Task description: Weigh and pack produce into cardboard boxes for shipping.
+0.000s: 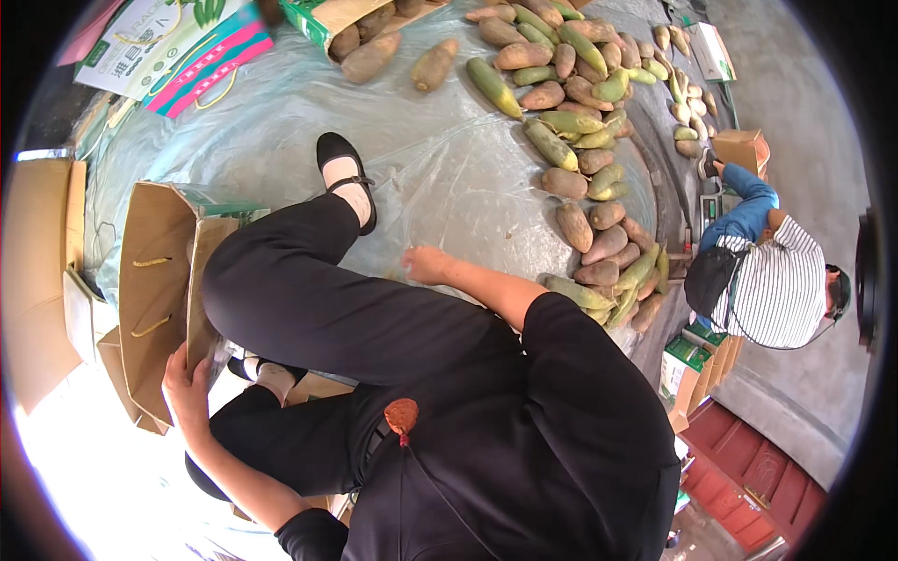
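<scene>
Black cloth of the person's top [561, 439] lies nearest the camera. At left of frame, the left hand [187, 388] grips the edge of an open cardboard box [150, 224], whose long side stretches up the picture from that grip. Mid-frame, the right hand [427, 266] is loosely curled, contents unclear, nearer the piled vegetables [573, 227] to its right.

Two bare hands, one left [187, 388] and one right [426, 265]. Two yellow handles [151, 263] on one open brown box [150, 220]. Several dozen vegetables [574, 227], too overlapped for an exact count. Two black shoes [339, 150] on the wearer's feet. One reddish-brown pendant [401, 413]. One co-worker [776, 290], one cap [842, 291], one black bag [714, 280].
</scene>
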A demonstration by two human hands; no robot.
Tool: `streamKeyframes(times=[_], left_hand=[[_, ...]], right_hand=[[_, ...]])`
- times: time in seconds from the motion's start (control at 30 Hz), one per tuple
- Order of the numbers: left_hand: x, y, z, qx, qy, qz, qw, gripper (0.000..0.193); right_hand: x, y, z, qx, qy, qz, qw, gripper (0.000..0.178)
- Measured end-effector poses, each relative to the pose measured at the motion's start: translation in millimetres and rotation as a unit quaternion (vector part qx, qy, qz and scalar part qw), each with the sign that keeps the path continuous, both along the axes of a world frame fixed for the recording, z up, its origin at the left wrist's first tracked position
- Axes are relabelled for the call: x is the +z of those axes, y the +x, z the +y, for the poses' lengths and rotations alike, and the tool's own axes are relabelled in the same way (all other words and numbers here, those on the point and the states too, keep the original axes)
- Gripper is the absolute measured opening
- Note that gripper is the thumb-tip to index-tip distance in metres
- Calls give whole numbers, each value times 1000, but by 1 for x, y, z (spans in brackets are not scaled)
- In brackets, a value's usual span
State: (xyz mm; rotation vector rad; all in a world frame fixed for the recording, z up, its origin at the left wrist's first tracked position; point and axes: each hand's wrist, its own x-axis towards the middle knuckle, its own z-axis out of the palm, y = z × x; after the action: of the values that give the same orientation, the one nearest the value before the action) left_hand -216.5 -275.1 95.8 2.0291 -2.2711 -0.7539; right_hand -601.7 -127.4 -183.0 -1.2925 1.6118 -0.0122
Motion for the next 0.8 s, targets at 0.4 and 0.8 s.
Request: streamKeyframes(times=[0.4,0.8], left_hand=[[-4,-5,3,10,17,-38,999,38],[-23,12,11,-13,-83,-38,996,32]], right_hand=[[-45,-134,53,-253,5,190,948,35],[15,-271,116,-376,90,387,837,78]])
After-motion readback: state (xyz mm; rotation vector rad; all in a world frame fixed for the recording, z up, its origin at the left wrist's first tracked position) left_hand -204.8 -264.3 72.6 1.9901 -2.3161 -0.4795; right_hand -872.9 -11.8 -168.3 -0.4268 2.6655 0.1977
